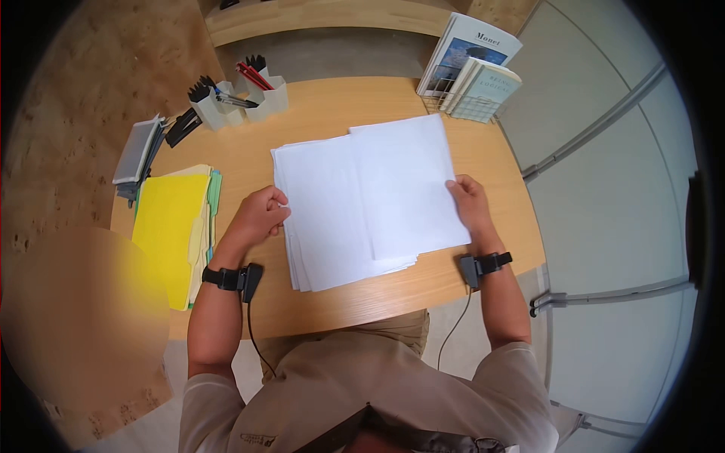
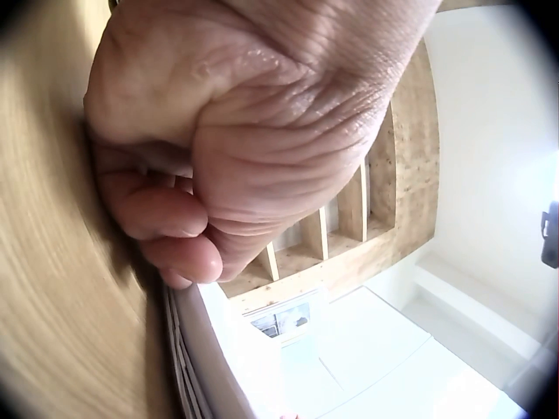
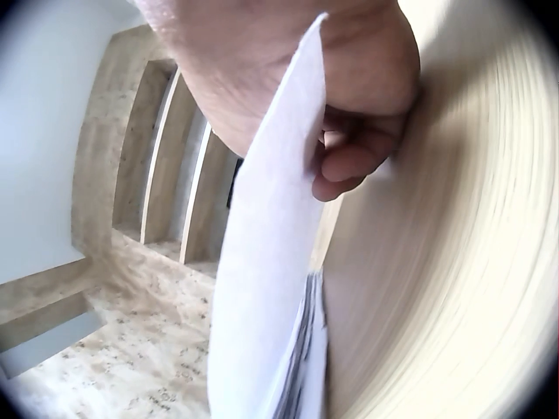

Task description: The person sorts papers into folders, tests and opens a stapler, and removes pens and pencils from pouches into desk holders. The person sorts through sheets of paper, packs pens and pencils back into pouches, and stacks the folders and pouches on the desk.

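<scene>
Two overlapping parts of a white paper stack lie on the desk before me, a left pile (image 1: 321,219) and right-hand sheets (image 1: 408,189) partly covering it. My left hand (image 1: 264,213) is at the left pile's left edge, its fingers curled. In the left wrist view, the thumb and fingertips of that hand (image 2: 236,148) meet at the edge of the paper (image 2: 218,340). My right hand (image 1: 470,202) pinches the right edge of the upper sheets, thumb on top. Seen from the right wrist, the lifted paper (image 3: 271,218) bends up past the curled fingers (image 3: 349,166).
Yellow folders (image 1: 170,226) are piled at the desk's left, below a stapler (image 1: 181,128). Pen holders (image 1: 264,102) with pens stand at the back left. A wire rack (image 1: 434,102) holds books (image 1: 483,87) at the back right. White cabinets (image 1: 612,226) border the right side.
</scene>
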